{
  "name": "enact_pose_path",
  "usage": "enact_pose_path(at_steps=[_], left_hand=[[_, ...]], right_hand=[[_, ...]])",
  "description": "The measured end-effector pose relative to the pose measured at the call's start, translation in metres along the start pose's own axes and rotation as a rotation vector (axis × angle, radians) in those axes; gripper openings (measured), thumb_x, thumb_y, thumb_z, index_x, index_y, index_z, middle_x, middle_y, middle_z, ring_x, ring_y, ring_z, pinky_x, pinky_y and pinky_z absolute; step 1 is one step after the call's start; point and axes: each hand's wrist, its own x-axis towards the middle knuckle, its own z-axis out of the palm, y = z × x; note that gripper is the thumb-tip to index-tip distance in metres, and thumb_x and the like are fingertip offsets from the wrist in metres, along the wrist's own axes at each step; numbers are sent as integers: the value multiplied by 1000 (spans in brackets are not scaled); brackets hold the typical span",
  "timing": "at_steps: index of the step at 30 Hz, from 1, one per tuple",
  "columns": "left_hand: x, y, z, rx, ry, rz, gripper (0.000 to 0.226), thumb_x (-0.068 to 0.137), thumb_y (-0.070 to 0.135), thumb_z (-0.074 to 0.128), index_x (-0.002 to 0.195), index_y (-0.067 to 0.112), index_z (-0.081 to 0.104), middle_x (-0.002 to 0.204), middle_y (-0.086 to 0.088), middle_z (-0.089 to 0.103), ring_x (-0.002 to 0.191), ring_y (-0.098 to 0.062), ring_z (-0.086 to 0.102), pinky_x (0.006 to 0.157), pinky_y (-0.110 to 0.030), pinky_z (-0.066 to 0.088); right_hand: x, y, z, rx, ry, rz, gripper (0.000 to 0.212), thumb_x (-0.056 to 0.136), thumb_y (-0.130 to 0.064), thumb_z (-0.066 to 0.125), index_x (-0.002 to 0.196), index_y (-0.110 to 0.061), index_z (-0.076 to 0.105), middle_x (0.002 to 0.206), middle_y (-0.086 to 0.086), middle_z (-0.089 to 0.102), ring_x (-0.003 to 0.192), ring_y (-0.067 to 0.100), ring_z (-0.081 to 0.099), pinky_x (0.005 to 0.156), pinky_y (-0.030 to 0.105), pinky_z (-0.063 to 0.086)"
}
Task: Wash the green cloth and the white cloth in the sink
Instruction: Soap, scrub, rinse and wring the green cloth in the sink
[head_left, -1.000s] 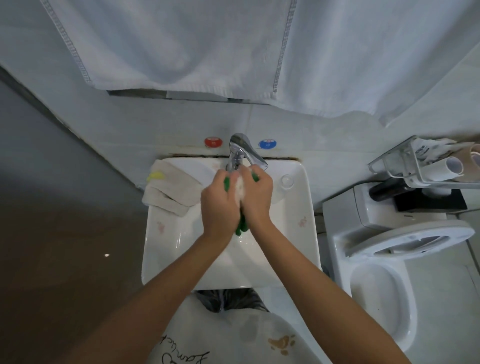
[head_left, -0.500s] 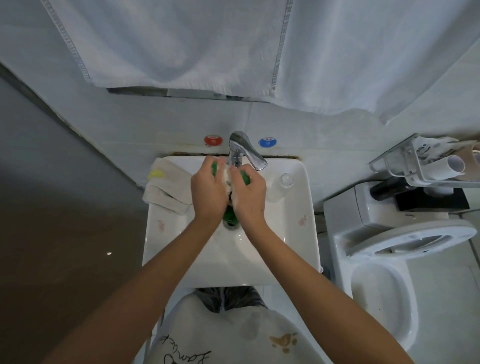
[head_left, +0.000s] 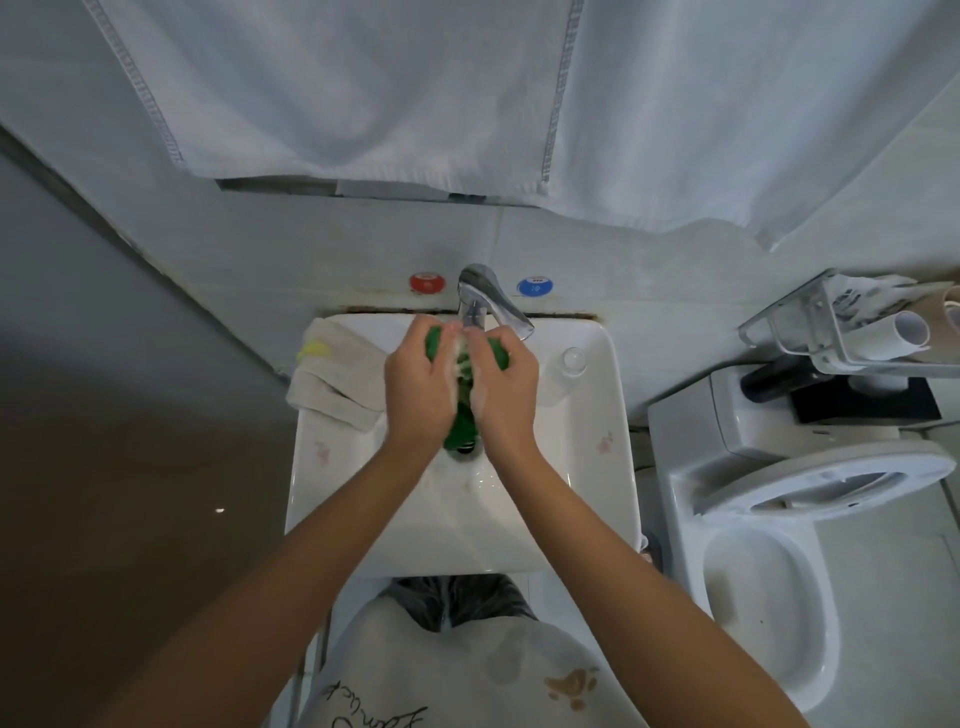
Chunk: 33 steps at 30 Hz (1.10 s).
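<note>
The green cloth (head_left: 460, 428) is bunched between both hands over the white sink (head_left: 597, 499), just under the chrome tap (head_left: 485, 299). My left hand (head_left: 415, 395) grips its left side and my right hand (head_left: 506, 397) grips its right side, knuckles up. White soap foam shows between the hands. The cloth's lower end hangs down to the drain. The white cloth (head_left: 335, 379), with a yellow tag, lies folded on the sink's back left corner, touched by neither hand.
A small clear glass (head_left: 573, 358) stands on the sink's back right rim. Red (head_left: 427, 283) and blue (head_left: 534, 287) knobs sit on the wall behind the tap. A toilet (head_left: 769, 530) stands to the right, a wire rack (head_left: 852, 332) above its tank. White towels (head_left: 363, 93) hang overhead.
Both hands, rubbing the green cloth, have moved from the middle of the basin back and slightly left, up under the tap. More foam shows between them.
</note>
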Motion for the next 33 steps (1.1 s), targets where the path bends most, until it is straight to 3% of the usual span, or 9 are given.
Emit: enact_pose_path(at_steps=[7, 10, 14, 17, 20, 23, 27, 31, 33], left_hand=[[24, 8, -33, 96, -289, -8, 9, 89, 24, 64, 93, 20, 57, 79, 5, 60, 71, -10, 60, 61, -21, 48], [31, 11, -43, 113, -388, -47, 17, 88, 13, 63, 103, 20, 59, 88, 0, 66, 80, -16, 66, 70, -27, 56], [30, 14, -45, 144, -444, -43, 33, 84, -7, 51, 104, 18, 60, 90, 8, 61, 78, -1, 60, 62, -9, 49], [29, 13, -46, 110, -424, -14, 30, 89, -4, 49, 105, 18, 61, 90, 14, 60, 74, 9, 59, 62, -7, 47], [27, 3, -49, 205, -373, 31, 23, 93, 5, 51, 108, 20, 61, 94, 11, 60, 84, 2, 58, 71, -5, 43], [21, -9, -48, 400, -313, 118, 21, 96, 14, 49, 114, 15, 60, 105, 3, 61, 93, -9, 54, 80, -20, 41], [17, -20, -47, 594, -237, 217, 27, 99, 20, 43, 119, 11, 58, 114, -5, 62, 101, -22, 56, 83, -33, 42], [15, -21, -47, 625, -177, 260, 20, 97, 24, 48, 102, 11, 63, 91, -3, 65, 80, -21, 58, 68, -33, 42], [13, -16, -46, 570, -175, 213, 19, 96, 29, 51, 92, 13, 61, 77, 3, 61, 69, -17, 54, 60, -30, 35]], right_hand=[[3, -10, -25, -117, -153, -118, 23, 91, -25, 64, 72, -26, 52, 67, -10, 53, 60, -1, 53, 59, 12, 48], [6, -11, -34, -295, -283, -134, 24, 88, -30, 67, 75, -30, 46, 72, -10, 53, 65, 2, 53, 56, 8, 44], [12, -10, -44, -487, -509, -147, 28, 88, -31, 68, 80, -29, 42, 74, -8, 56, 66, 8, 55, 59, 24, 49], [17, -6, -52, -625, -587, -143, 31, 86, -34, 70, 92, -25, 41, 83, -2, 63, 71, 17, 62, 66, 42, 56], [22, -4, -61, -649, -670, -99, 41, 84, -31, 72, 109, -31, 40, 103, 2, 68, 85, 20, 69, 80, 45, 57], [26, -6, -65, -653, -674, -85, 45, 81, -26, 73, 118, -28, 47, 106, 1, 67, 88, 20, 68, 83, 44, 57], [32, -9, -69, -728, -705, -33, 21, 77, -25, 75, 88, -30, 58, 83, -5, 65, 78, 18, 66, 80, 45, 57], [32, -6, -72, -782, -564, -81, 11, 78, -28, 70, 82, -28, 59, 78, 3, 69, 72, 19, 69, 75, 42, 56], [30, -2, -71, -613, -480, -95, 14, 81, -22, 70, 88, -28, 59, 74, 2, 68, 68, 18, 68, 72, 40, 57]])
